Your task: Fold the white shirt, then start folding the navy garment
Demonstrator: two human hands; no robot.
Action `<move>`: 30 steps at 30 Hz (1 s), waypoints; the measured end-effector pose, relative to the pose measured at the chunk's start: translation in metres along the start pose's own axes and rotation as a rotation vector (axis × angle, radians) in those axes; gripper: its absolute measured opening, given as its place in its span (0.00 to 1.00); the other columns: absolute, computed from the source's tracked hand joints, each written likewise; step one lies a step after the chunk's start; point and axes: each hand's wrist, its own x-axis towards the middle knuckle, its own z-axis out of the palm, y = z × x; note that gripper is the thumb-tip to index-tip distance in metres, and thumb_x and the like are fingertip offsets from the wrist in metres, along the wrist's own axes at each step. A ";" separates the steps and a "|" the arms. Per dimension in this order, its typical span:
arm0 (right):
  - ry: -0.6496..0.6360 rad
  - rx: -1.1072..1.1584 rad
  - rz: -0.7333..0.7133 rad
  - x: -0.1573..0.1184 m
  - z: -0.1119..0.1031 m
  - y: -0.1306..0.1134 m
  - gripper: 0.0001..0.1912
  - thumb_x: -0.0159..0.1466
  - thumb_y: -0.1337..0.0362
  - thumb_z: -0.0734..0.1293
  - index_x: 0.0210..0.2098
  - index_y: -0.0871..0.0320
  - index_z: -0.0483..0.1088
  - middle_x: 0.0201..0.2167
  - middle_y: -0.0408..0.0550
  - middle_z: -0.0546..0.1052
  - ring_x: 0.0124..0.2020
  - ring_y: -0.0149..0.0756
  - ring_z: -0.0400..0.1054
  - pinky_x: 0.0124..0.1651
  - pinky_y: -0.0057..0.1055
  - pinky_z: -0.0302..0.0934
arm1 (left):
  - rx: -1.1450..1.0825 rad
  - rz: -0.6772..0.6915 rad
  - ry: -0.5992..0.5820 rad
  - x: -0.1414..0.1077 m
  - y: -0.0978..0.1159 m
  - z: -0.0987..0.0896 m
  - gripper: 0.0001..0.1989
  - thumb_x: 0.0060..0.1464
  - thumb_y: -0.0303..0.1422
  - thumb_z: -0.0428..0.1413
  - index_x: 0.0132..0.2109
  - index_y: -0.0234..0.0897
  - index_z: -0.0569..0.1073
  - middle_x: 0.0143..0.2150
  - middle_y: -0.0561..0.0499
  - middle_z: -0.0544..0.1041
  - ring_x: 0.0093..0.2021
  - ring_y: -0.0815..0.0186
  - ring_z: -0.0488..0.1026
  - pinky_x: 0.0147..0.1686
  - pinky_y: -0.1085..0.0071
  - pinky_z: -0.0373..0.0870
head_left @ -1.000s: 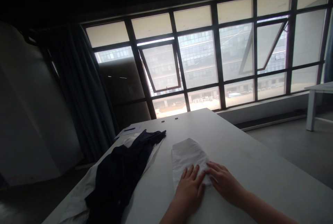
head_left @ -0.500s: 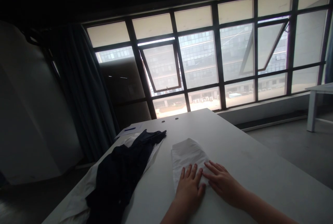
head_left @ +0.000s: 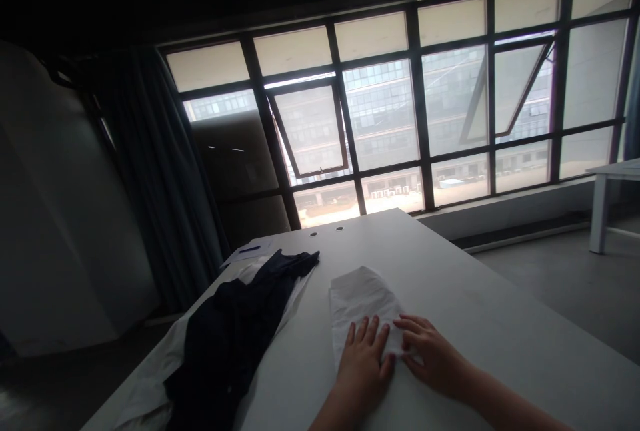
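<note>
A folded piece of white cloth [head_left: 363, 294] lies flat on the white table. My left hand [head_left: 364, 357] rests palm down on its near part, fingers stretched out and slightly spread. At the cloth's right edge is my right hand [head_left: 430, 354], its fingers curled in and closing on the fabric there. The fingertips partly hide the bit of edge they grip. The cloth's near end is covered by both hands.
To the left, dark navy clothing [head_left: 230, 324] lies over white fabric [head_left: 150, 377] on the table [head_left: 465, 324]. A pen [head_left: 249, 249] rests on paper at the far left edge. Two round cable holes [head_left: 339, 228] are near the far end. Another white table [head_left: 600, 211] stands right.
My right hand has gone from lying flat with fingers extended to curling them at the cloth's right edge. My left hand and the cloth have stayed in place.
</note>
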 end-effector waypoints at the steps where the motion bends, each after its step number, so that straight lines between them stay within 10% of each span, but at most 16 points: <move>1: 0.000 0.007 0.010 -0.001 0.000 0.000 0.12 0.60 0.66 0.68 0.43 0.52 0.77 0.63 0.51 0.73 0.66 0.50 0.62 0.67 0.50 0.59 | 0.004 -0.002 -0.001 0.000 0.000 0.000 0.31 0.70 0.54 0.39 0.75 0.55 0.50 0.77 0.56 0.46 0.76 0.52 0.43 0.73 0.47 0.38; 18: -0.041 0.028 0.056 -0.002 0.003 0.004 0.34 0.46 0.77 0.60 0.51 0.51 0.77 0.67 0.47 0.69 0.70 0.46 0.57 0.71 0.50 0.52 | 0.002 0.004 0.012 0.001 -0.001 0.002 0.31 0.71 0.54 0.38 0.75 0.55 0.50 0.78 0.56 0.47 0.76 0.51 0.43 0.73 0.46 0.38; 30: -0.032 0.021 0.041 -0.002 0.000 0.002 0.24 0.56 0.72 0.63 0.50 0.50 0.76 0.66 0.48 0.70 0.68 0.47 0.61 0.69 0.49 0.56 | 0.011 -0.002 -0.003 0.000 0.001 -0.001 0.31 0.71 0.53 0.39 0.75 0.54 0.49 0.78 0.56 0.46 0.76 0.51 0.42 0.73 0.47 0.39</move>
